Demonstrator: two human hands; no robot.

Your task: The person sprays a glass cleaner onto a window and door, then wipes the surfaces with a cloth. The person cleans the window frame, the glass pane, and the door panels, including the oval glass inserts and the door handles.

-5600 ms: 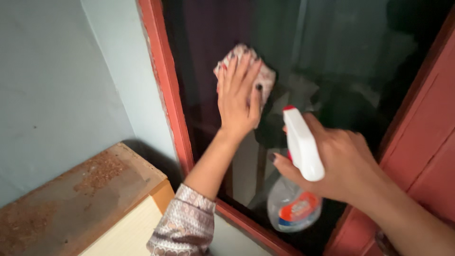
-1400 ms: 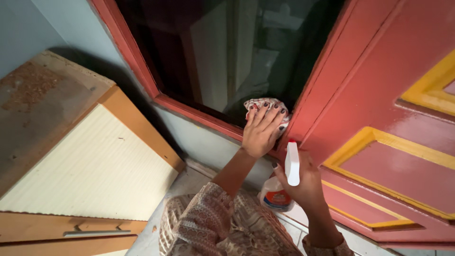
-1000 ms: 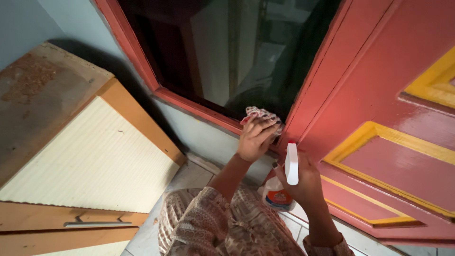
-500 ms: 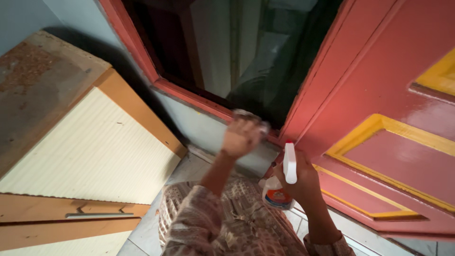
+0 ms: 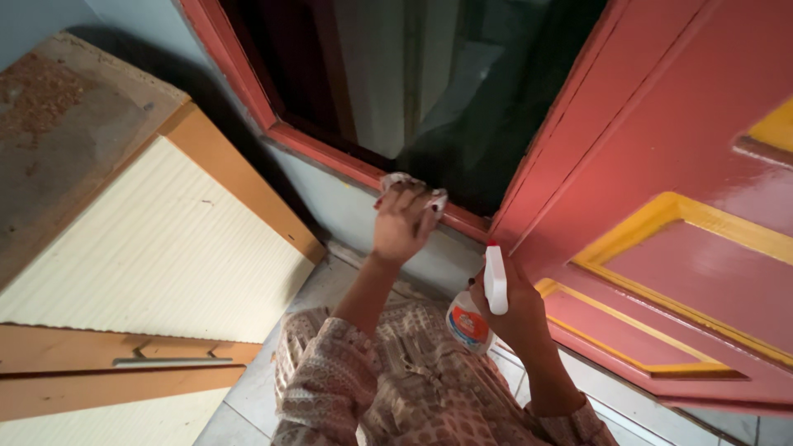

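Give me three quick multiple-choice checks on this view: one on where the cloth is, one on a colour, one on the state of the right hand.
1. Where is the cloth?
A. At the lower edge of the window frame
B. On top of the wooden cabinet
C. On the floor tiles

2. What colour are the raised borders of the panels on the red door?
A. Blue
B. Yellow
C. White

3. What is the right hand doing?
A. Hanging empty
B. Pressing flat on the glass
C. Gripping a spray bottle

Answers:
1 A: the left hand holds it bunched against the bottom rail.
2 B: the panel borders show yellow.
3 C: its fingers wrap the bottle below the white trigger head.
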